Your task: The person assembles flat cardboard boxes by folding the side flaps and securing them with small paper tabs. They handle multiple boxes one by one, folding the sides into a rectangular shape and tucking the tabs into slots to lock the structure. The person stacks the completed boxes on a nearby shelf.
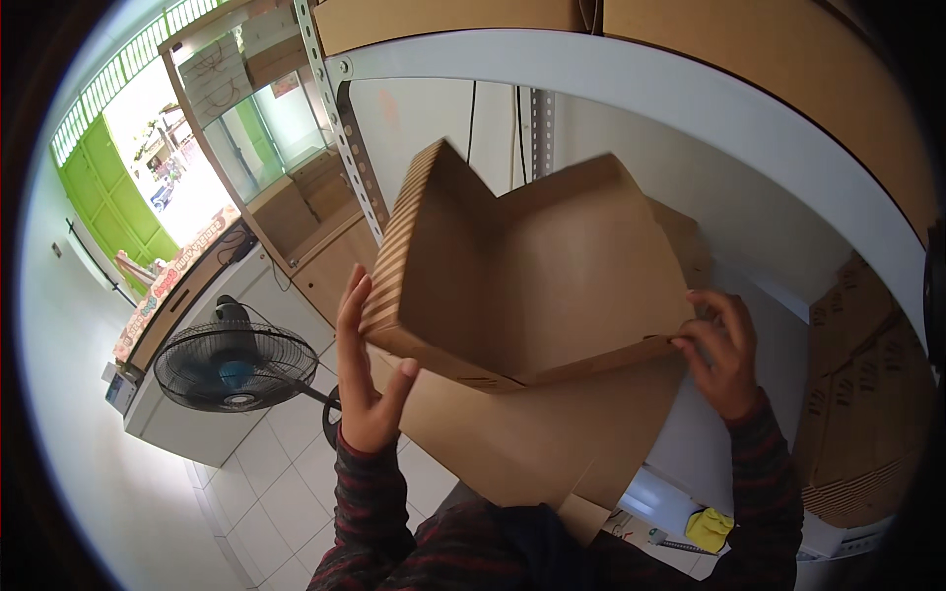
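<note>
Slanting between hands (367,399) (725,353), seemingly touching both: cardboard box (581,286)

Left forearm (370,497): rises nearly upright from the lower edge, sleeved to the wrist.
Left hand (367,394): raised, fingers extended upward, thumb spread well apart from them.
Right forearm (767,483): comes up from the lower right, also sleeved.
Right hand (727,360): fingers bent, tips pointing left.

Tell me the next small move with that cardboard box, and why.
Probably press in the near right corner of the cardboard box: the right hand touches it there, while the left hand steadies the striped side wall.
</note>
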